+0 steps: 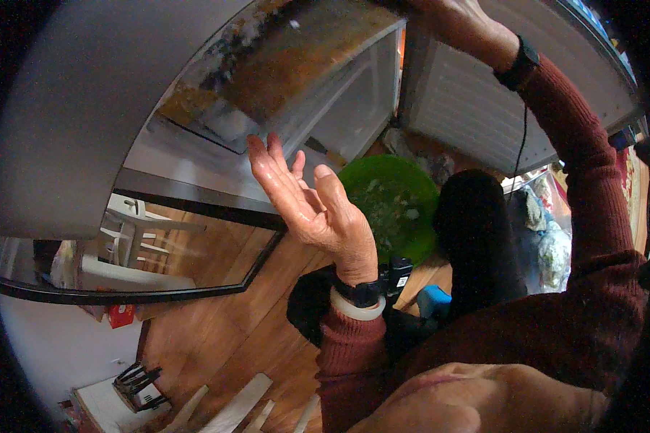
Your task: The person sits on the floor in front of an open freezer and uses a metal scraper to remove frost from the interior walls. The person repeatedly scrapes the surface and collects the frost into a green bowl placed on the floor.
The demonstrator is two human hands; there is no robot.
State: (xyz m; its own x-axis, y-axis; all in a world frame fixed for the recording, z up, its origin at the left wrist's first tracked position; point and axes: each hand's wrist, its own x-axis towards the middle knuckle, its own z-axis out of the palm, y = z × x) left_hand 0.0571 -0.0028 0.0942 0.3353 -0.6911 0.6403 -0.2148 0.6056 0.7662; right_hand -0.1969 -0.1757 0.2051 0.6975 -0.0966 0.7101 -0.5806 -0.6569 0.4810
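Note:
My left hand [325, 216] is raised in mid-view with its fingers apart and holds nothing. Its skin looks wet; a black band and a white bangle circle the wrist. Just beyond it, a green basin [387, 211] with pale, glinting bits in it stands low by my dark-clothed knee. A flat-bladed tool with a wooden handle [333, 156] lies at the basin's far rim. My right hand [457, 13] reaches up to the top edge of the picture. Its fingers are cut off and in shadow, so what they touch is hidden.
A white ridged panel [471, 103] rises at the right. A large grey panel [70, 119] fills the left, above a dark-framed glossy pane [195, 249] with chairs visible in it. Clear bags [552, 249] lie right of my knee. Wood flooring [222, 335] extends below left.

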